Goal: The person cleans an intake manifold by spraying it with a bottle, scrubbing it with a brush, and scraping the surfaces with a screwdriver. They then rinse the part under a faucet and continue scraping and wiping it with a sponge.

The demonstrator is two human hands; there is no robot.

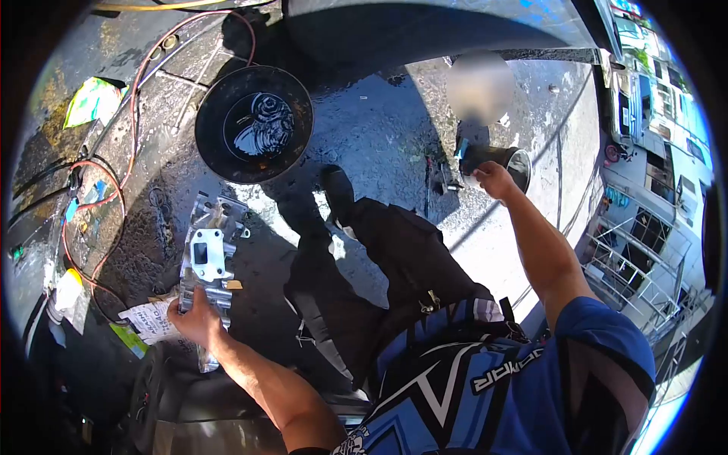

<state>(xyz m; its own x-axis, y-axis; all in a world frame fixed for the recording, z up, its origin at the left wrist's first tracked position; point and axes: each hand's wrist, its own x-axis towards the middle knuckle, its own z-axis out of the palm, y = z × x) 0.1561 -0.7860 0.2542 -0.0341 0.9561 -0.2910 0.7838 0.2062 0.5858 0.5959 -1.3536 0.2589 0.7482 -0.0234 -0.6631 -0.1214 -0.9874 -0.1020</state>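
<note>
My left hand (pixel 197 317) is closed at the lower end of a silver cast metal engine part (pixel 206 296), fingers wrapped at its edge. On this part lies a flat metal flange plate (pixel 210 256) with a rectangular opening and bolt holes. A piece of printed white cardboard (pixel 148 318) sits beside and partly behind the hand. Out to the right, my right hand (pixel 497 180) is closed at the near side of a dark cylindrical container (pixel 518 165), its fingers curled. What lies inside the container is hidden.
A round black pan (pixel 208 152) with dark liquid stands on the wet ground. Near it lie a cross-shaped metal wrench (pixel 195 91) and a red hose (pixel 135 125). A dark curved panel (pixel 425 30) borders the far side. Metal framework (pixel 637 246) stands at right.
</note>
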